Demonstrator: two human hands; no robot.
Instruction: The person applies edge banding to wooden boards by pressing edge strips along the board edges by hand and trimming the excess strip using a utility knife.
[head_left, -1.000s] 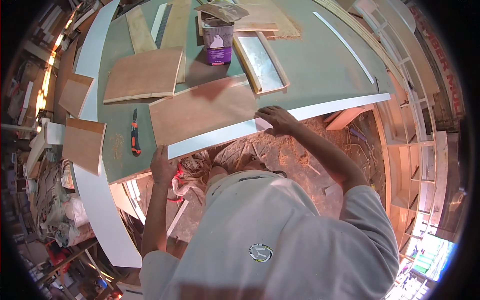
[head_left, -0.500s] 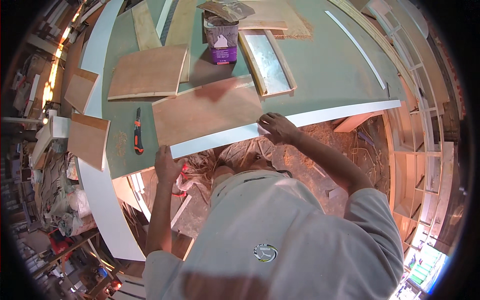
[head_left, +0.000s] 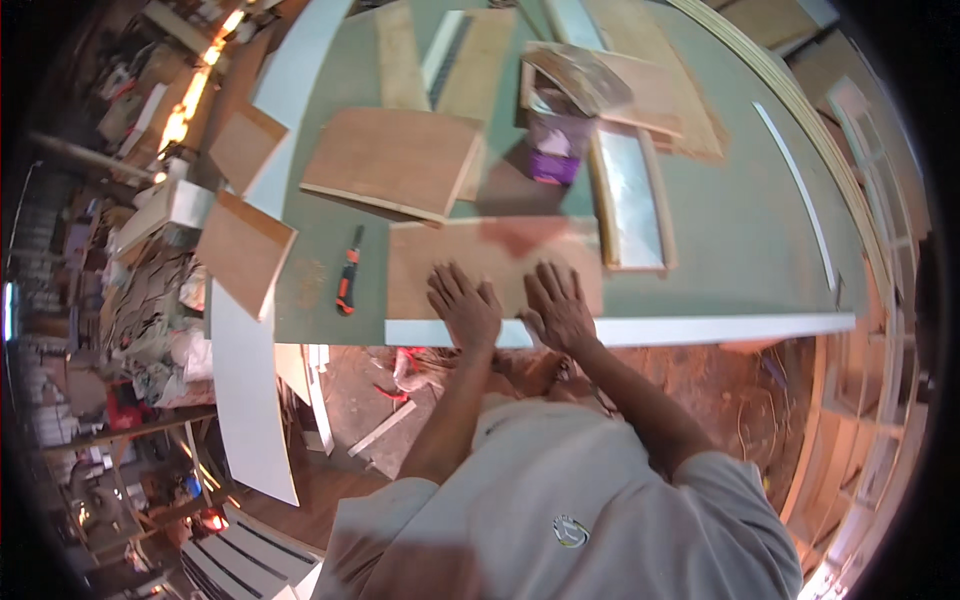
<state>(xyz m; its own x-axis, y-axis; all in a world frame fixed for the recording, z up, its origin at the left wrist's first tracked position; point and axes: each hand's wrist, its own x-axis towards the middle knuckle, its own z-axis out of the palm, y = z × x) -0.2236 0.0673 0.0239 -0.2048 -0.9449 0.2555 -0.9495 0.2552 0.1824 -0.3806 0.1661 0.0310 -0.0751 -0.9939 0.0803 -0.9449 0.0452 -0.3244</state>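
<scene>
Desk (head_left: 720, 250): moderately lit, its green top a little hazy
Wall gap (head_left: 190, 100): slanting orange-white slit at upper left, burnt out to glare
Lower right rim: a washed-out white patch
Tin (head_left: 558, 140): soft dark shadow on the desk to its left, printing too blurred to read
Plywood panel (head_left: 508, 265): 1 darker reddish patch along its far edge
Framed pane (head_left: 633, 200): whitish sheen
White strip (head_left: 690, 328): pale and bright against the dimmer floor (head_left: 680, 385)
Hands (head_left: 467, 310): both visible, soft at the fingers
Shirt (head_left: 600, 470): brownish shade at lower left, emblem smeared
Left-side clutter (head_left: 150, 330): dim, detail muddy
Timber lengths (head_left: 800, 120): bowed by the fisheye, inside a black rim
</scene>
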